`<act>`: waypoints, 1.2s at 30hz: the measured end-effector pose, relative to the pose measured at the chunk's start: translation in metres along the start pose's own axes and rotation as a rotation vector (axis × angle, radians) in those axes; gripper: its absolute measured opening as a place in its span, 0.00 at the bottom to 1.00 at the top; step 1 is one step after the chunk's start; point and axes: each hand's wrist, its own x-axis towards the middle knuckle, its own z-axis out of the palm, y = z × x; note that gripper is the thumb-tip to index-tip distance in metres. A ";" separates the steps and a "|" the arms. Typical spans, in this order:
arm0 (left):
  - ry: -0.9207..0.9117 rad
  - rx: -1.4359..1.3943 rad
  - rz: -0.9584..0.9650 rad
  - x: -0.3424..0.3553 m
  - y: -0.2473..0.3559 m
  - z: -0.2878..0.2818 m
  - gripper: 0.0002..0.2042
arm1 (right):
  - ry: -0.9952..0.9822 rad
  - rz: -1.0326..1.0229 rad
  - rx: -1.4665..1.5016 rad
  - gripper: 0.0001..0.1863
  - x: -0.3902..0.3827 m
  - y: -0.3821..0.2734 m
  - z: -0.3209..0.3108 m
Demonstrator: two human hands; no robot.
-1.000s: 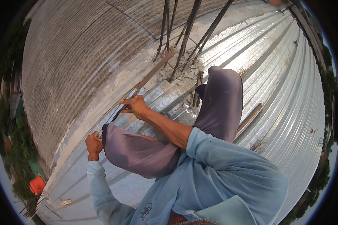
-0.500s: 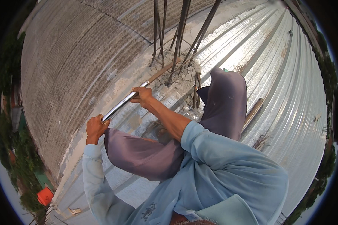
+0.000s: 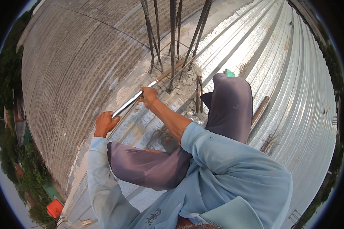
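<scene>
Both my hands are closed around a shiny metal pipe (image 3: 129, 104) that slants up to the right. My left hand (image 3: 106, 124) grips its near lower end. Farther along, my right hand (image 3: 149, 96) wraps it close to the far end. A rusty brown bar (image 3: 167, 73) continues from that far end in among upright rebar rods (image 3: 172, 36); how pipe and bar join is not clear. The rods rise out of broken concrete (image 3: 185, 82). Short bent rods (image 3: 199, 95) stick up beside the rubble, near my right knee.
Ribbed shiny metal decking (image 3: 294, 95) spreads to the right, with a rusty bar (image 3: 260, 110) lying on it. A rough grey textured surface (image 3: 76, 68) fills the left. At the lower left edge is an orange-red container (image 3: 55, 208), with trees far below.
Both hands and the pipe have shifted slightly up and right, nearer the rebar rods. The view has also shifted a little. Both grips stay closed.
</scene>
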 end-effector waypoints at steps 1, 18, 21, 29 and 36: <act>-0.016 -0.012 -0.009 0.001 0.003 -0.001 0.21 | 0.014 -0.005 0.000 0.09 0.000 -0.001 0.001; -0.128 0.022 -0.048 0.011 0.053 -0.049 0.25 | 0.133 -0.039 0.094 0.12 0.018 -0.020 0.013; -0.198 0.032 -0.071 0.009 0.059 -0.054 0.25 | 0.158 -0.039 0.071 0.11 0.017 -0.020 0.014; -0.224 0.010 -0.043 0.024 0.062 -0.075 0.24 | 0.172 0.164 0.330 0.16 0.049 -0.027 0.021; -0.203 -0.694 -0.164 0.011 0.066 -0.096 0.20 | 0.244 0.190 0.263 0.16 0.043 -0.047 0.026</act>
